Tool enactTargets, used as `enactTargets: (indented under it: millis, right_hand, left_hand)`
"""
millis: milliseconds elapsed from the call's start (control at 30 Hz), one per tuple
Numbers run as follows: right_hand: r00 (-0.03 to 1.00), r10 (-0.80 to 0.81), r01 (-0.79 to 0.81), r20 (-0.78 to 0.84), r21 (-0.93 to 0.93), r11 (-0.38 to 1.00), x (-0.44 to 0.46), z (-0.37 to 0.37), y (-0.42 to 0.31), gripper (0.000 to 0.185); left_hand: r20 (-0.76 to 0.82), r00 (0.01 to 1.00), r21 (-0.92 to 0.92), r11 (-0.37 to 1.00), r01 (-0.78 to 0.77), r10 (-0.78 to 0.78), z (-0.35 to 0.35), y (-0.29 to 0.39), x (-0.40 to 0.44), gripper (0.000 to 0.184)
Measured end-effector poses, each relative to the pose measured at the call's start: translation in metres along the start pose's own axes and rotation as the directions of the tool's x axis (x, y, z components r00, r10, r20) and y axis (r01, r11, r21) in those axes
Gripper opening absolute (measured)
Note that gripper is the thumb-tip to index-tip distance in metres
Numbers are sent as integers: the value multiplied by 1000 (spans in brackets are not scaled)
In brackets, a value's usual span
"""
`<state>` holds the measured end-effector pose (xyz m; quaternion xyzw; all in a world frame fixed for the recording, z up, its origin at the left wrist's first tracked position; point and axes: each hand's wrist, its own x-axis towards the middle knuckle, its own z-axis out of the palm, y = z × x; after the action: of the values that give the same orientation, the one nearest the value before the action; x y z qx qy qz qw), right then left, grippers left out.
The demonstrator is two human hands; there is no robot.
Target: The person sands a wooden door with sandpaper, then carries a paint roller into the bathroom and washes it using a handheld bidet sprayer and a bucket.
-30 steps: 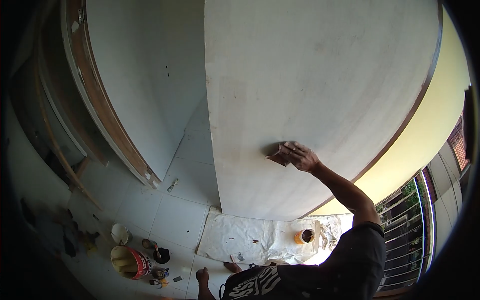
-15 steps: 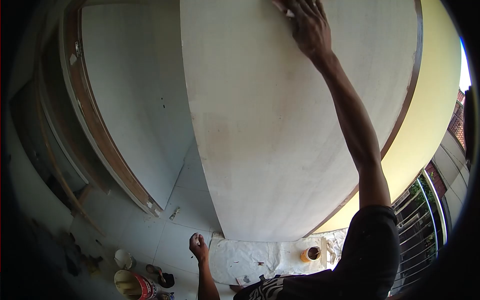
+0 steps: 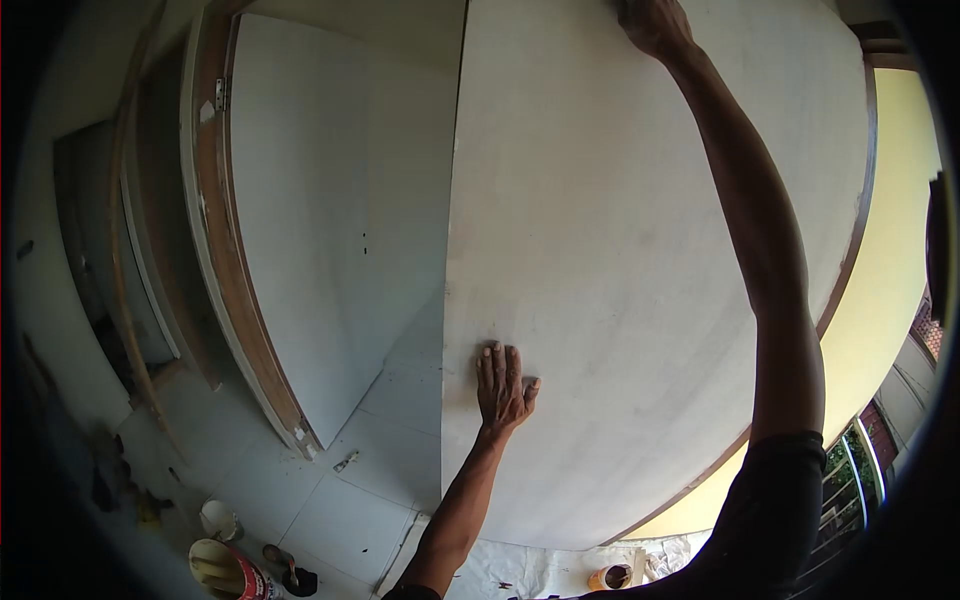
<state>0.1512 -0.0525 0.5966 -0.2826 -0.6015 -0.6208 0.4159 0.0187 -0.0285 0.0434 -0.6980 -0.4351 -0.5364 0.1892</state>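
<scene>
A large whitish panel (image 3: pixel 600 250) stands upright before me, with faint brownish smudges on its surface. My left hand (image 3: pixel 506 388) lies flat on its lower left part, fingers spread and nothing under them that I can see. High up near the top edge of the view, my right hand (image 3: pixel 655 25) is against the panel with the arm stretched out. The fingers of that hand are partly cut off by the frame, and whatever they hold is hidden.
Left of the panel are a second pale door (image 3: pixel 320 200) and a brown frame (image 3: pixel 250 290). On the tiled floor stand a bucket (image 3: pixel 222 570), a white pot (image 3: pixel 219 519) and a brush (image 3: pixel 346 461). An orange can (image 3: pixel 610 577) sits on a white sheet (image 3: pixel 520 565).
My right hand has gone from the middle of the panel up to its upper part. My left hand has risen from near the floor sheet and now rests on the panel, fingers spread.
</scene>
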Motion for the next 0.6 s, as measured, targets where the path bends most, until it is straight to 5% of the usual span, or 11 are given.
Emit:
enactTargets:
  millis: [33,100,133,200,233,333,400,433,500,533,600]
  right_hand:
    - [991,128,-128,26,-11,992,25,1,-4,43]
    - [989,134,-137,60,57,989,-13,14,-41,37]
    - [998,-58,59,-16,111,992,-64,12,-71,38]
    - [887,-336,260,317,259,930,-186,-17,-139,41]
    - [802,-494,348,335,409,843,-240,-32,-157,39]
    - [585,-760,542,282,562,626,-237,-42,-142,41]
    - [683,-684,541,257,450,710,-161,-22,-109,46]
    - [779,-572,518,256,251,818,-109,-11,-85,46]
    - [938,-329,329,108,19,944,-2,9,-28,42]
    - [981,-50,53,189,-9,999,43,6,-20,39]
    - [978,102,-91,182,-69,993,90,13,-11,42]
  left_hand:
    - [-95,995,21,1000,-7,9,9,-2,0,72]
    - [-116,993,24,999,36,-33,14,-1,-1,72]
    - [-145,985,26,995,95,-91,15,2,-6,72]
    - [-141,986,4,996,88,-86,13,1,-3,72]
    - [-128,988,-7,996,87,-87,12,2,3,72]
    - [-107,989,-18,995,100,-102,13,3,-7,72]
    - [-127,988,-8,996,90,-91,17,-1,-8,72]
    - [-184,980,15,997,76,-72,22,-2,-6,72]
    - [-219,974,37,997,62,-52,20,0,-7,71]
    - [-230,972,43,998,49,-38,23,-2,-3,71]
    - [-264,963,58,995,76,-58,26,0,-9,70]
